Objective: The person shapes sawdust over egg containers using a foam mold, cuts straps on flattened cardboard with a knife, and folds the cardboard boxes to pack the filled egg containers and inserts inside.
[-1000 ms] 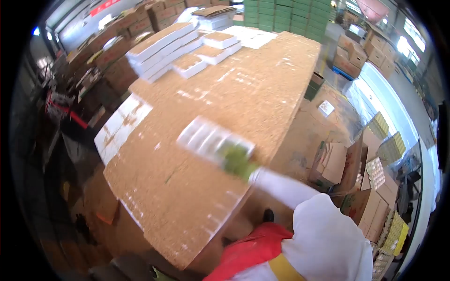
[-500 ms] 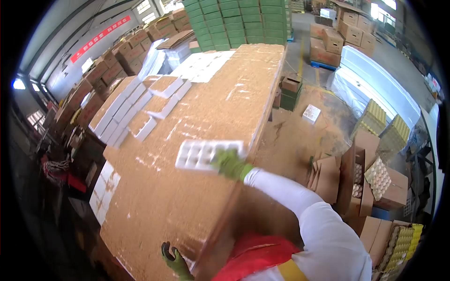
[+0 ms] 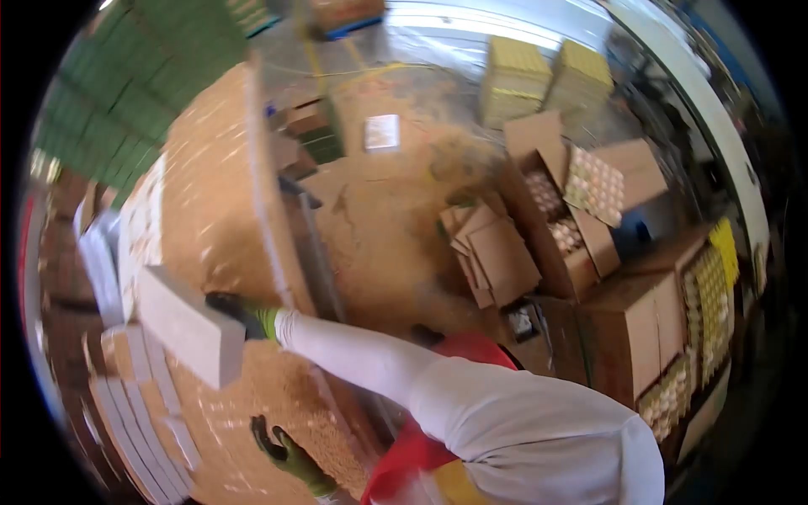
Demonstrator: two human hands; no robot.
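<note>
White tray, cells-up earlier, now seems tipped in the right hand.

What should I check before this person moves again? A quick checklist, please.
1. Right hand has a hold on the white tray: ok, at one end.
2. Left hand free: ok, fingers apart, nothing held.
3. Tray's cells empty: cannot tell, they face out of view.
4. Tray clear of the stacked trays: cannot tell, the gap is unclear.
5. Green gloves on both hands: ok.
</note>
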